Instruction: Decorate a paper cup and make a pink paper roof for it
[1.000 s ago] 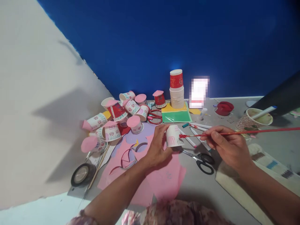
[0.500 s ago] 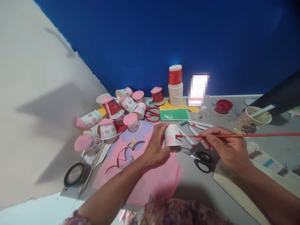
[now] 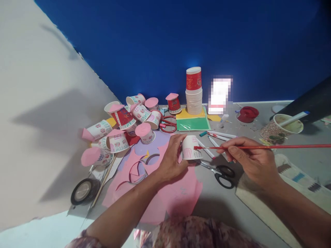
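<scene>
My left hand [image 3: 172, 156] is closed around a small white paper cup [image 3: 188, 151], which stands upside down in its grasp. Pink window and door drawings and dark strokes along the bottom mark the cup's side. Between the fingers of my right hand [image 3: 249, 160] is a long red paintbrush [image 3: 281, 146], held level. Its red tip meets, or nearly meets, the cup's right side. Below the cup lie black-handled scissors [image 3: 219, 172], their blades partly behind it. Several markers [image 3: 219, 135] rest behind my hands. Cut pink paper [image 3: 181, 193] spreads under my left arm.
Several decorated cups with pink paper tops [image 3: 121, 117] crowd the left. A cup stack [image 3: 193, 93] stands on coloured paper against the blue wall. To the right are a red paint pot [image 3: 247, 114], a patterned cup [image 3: 275, 129] and a cloth [image 3: 258, 193]. Black tape [image 3: 84, 191] lies left.
The view has shifted slightly. Both hands keep their holds, and the brush tip stays at nearly the same spot on the cup's side.
</scene>
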A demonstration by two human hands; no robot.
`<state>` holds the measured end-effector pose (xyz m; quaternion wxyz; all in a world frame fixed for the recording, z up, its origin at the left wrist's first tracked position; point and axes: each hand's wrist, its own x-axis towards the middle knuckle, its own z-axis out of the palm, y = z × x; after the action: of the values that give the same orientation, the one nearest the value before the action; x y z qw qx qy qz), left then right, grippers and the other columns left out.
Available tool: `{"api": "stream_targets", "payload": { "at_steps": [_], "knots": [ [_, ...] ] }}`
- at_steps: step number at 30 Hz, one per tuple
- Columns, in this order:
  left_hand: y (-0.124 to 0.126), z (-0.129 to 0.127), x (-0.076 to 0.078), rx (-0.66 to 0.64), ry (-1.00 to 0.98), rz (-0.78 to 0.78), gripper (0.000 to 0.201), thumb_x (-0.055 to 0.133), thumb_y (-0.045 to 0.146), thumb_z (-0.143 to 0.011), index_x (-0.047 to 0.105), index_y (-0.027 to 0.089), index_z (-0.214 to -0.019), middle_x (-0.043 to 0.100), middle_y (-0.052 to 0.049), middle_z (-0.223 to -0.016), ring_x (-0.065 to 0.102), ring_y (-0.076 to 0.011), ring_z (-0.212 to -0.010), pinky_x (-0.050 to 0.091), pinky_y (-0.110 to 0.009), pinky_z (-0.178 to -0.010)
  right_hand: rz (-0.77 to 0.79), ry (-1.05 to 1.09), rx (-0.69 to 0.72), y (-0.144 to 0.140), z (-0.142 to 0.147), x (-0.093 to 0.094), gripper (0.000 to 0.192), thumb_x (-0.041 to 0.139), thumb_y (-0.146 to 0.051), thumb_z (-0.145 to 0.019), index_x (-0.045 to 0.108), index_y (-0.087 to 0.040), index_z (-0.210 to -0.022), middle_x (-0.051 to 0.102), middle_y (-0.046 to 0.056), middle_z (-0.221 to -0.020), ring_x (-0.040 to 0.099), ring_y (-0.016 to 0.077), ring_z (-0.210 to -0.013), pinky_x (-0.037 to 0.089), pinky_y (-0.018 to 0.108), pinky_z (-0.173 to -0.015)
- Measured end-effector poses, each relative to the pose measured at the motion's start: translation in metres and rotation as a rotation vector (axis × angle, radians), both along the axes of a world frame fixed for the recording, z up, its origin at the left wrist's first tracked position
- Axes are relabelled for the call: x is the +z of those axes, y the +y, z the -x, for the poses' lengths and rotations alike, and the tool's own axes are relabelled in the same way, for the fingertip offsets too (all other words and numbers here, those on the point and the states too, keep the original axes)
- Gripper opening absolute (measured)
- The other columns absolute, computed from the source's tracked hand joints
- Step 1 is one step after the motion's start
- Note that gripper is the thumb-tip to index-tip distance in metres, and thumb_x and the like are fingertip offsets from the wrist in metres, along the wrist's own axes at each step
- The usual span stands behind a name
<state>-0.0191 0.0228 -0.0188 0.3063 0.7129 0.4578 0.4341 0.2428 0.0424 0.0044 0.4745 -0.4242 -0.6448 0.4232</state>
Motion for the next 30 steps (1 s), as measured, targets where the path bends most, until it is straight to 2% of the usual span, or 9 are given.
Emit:
{"api": "stream_targets", "payload": {
  "at_steps": [6, 10, 14, 19, 24, 30],
  "knots": [
    [-0.0001, 0.0008, -0.0011, 0.007, -0.005, -0.009, 0.073, 0.078, 0.021, -0.08, 0.047, 0.029, -0.146, 0.052, -0.012, -0.145, 0.05, -0.0325, -0.136, 0.047, -0.051, -0.112, -0.002, -0.004, 0.004, 0.0016, -0.0016, -0.0016, 0.022, 0.069, -0.043, -0.099, 0.077, -0.023, -0.096, 0.073, 0.004, -0.076, 0.06, 0.0152, -0.061, 0.049, 0.027, -0.055],
    [0.0002, 0.0005, -0.0025, 0.011, -0.01, -0.006, 0.073, 0.079, 0.022, -0.079, 0.048, 0.029, -0.145, 0.053, -0.012, -0.144, 0.05, -0.0325, -0.136, 0.047, -0.05, -0.111, 0.006, -0.008, 0.005, 0.002, -0.0035, -0.0013, 0.022, 0.068, -0.042, -0.1, 0.077, -0.023, -0.097, 0.075, 0.005, -0.081, 0.061, 0.0156, -0.063, 0.05, 0.028, -0.057],
    [0.0009, -0.0002, -0.0035, 0.014, -0.021, -0.014, 0.073, 0.079, 0.021, -0.078, 0.048, 0.028, -0.144, 0.053, -0.012, -0.143, 0.05, -0.0326, -0.136, 0.047, -0.051, -0.111, -0.011, 0.018, -0.011, 0.0025, -0.0035, 0.0014, 0.022, 0.069, -0.044, -0.099, 0.077, -0.023, -0.096, 0.072, 0.004, -0.073, 0.06, 0.0163, -0.061, 0.05, 0.029, -0.055],
    [0.001, 0.0, -0.0035, 0.021, -0.013, -0.002, 0.073, 0.079, 0.021, -0.078, 0.048, 0.028, -0.144, 0.052, -0.012, -0.144, 0.05, -0.0328, -0.136, 0.046, -0.051, -0.112, 0.013, 0.0, 0.0, 0.0029, -0.0027, 0.0022, 0.023, 0.07, -0.043, -0.098, 0.077, -0.022, -0.095, 0.076, 0.006, -0.081, 0.061, 0.0158, -0.062, 0.052, 0.029, -0.056],
    [0.001, 0.0009, -0.0043, -0.002, -0.02, -0.022, 0.075, 0.078, 0.019, -0.077, 0.047, 0.029, -0.145, 0.053, -0.011, -0.143, 0.05, -0.0319, -0.134, 0.047, -0.049, -0.111, -0.012, 0.054, -0.024, 0.003, -0.0028, 0.0045, 0.022, 0.071, -0.044, -0.098, 0.078, -0.023, -0.093, 0.071, 0.003, -0.072, 0.06, 0.0155, -0.059, 0.051, 0.028, -0.053],
    [0.0013, 0.0003, -0.0041, -0.017, 0.006, -0.039, 0.073, 0.075, 0.016, -0.077, 0.047, 0.029, -0.143, 0.053, -0.011, -0.141, 0.051, -0.0322, -0.133, 0.047, -0.049, -0.109, 0.022, 0.022, 0.002, 0.0019, 0.0004, 0.0024, 0.023, 0.07, -0.044, -0.099, 0.078, -0.024, -0.093, 0.071, 0.003, -0.073, 0.06, 0.0154, -0.06, 0.051, 0.028, -0.054]
  ]
}}
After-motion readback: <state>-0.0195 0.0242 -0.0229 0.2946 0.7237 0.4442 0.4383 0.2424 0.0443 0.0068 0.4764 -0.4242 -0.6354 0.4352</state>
